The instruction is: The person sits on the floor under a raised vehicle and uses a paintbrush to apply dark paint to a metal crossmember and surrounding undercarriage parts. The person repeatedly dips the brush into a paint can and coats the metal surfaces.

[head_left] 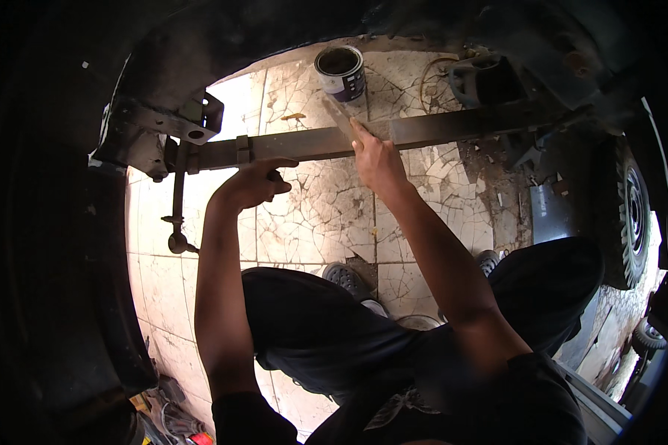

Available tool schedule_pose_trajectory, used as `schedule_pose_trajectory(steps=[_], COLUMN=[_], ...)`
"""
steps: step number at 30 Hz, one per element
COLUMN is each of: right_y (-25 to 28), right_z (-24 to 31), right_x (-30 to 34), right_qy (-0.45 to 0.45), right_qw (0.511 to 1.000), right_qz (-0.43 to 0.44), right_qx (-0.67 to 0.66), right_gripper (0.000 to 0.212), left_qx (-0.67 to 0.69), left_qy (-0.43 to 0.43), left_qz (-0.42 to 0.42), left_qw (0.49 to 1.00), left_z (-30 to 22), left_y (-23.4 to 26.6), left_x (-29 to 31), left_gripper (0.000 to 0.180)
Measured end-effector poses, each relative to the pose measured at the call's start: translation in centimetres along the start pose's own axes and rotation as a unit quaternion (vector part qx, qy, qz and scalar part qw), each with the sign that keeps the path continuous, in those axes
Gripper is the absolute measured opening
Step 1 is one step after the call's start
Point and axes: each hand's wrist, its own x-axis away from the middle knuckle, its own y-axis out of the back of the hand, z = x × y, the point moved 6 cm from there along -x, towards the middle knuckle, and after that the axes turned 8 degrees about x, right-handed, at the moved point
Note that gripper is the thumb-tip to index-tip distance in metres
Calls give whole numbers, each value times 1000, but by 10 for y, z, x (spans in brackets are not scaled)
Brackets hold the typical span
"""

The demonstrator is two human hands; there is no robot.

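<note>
A long dark metal bar [297, 144] runs across in front of me, with a clamp-like band near its left end. My right hand [380, 165] is closed around a flat, pale, blade-shaped tool [339, 116]; its exact kind is unclear. The tool's tip points up and left, over the bar, toward an open paint can [340, 74] on the floor beyond. Just below the bar's left part is my left hand [251, 184]. Its index finger stretches right and its thumb is apart, with nothing plainly held; shadow hides the palm.
Dark vehicle bodywork frames the view. At left, a bracket [193, 126] and a hanging rod [178, 196] flank the bar. Cracked tiles [304, 215] cover the floor. A grey-green container [476, 83] lies at far right, and a treaded wheel [632, 208] stands at right.
</note>
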Motion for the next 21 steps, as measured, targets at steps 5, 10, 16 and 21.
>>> schedule_pose_trajectory(steps=[5,10,16,21], right_y=[16,13,3,30], right_z=[-7,-12,-11,0], right_x=[66,54,-2,66], right_qy=[19,-19,20,-7], right_qw=[1000,998,1000,994], right_qz=[20,42,-9,50], right_qx=[1,30,22,102], right_gripper=[54,54,54,56], left_qx=[-8,-22,-12,-22], left_qy=[16,3,12,18], left_qz=[-21,-23,2,-7], left_qw=[1000,999,1000,1000], left_z=[-2,-4,-8,2], left_y=[4,4,-5,1], left_x=[9,7,2,12], left_gripper=[53,53,53,54])
